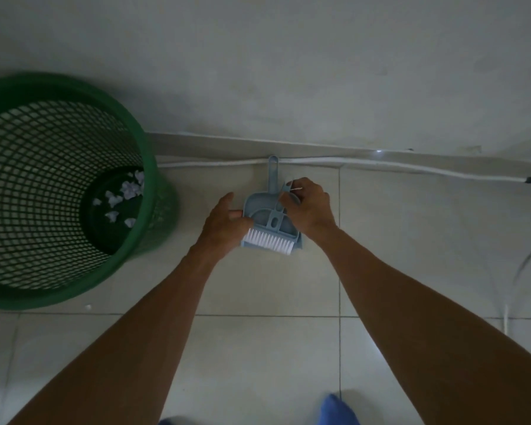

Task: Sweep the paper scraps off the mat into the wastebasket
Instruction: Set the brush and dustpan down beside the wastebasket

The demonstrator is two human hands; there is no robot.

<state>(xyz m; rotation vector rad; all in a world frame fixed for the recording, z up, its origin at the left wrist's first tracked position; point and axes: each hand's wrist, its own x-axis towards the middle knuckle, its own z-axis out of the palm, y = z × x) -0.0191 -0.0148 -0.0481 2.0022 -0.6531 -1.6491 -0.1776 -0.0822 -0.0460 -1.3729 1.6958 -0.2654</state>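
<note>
Apparently tidy-up stage: paper scraps [121,196] lie inside green wastebasket [59,191]; no mat visible. Left hand [224,223] fingers curl on dustpan [259,207] edge; right hand [308,208] pinches brush [272,237] handle. Next: seat brush, release.

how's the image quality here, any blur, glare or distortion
Head view: dim, greenish light; wastebasket rim smeared by motion blur; a small glare spot on the baseboard; wide-angle bending curves the wall line; hands and dustpan fairly sharp.
</note>
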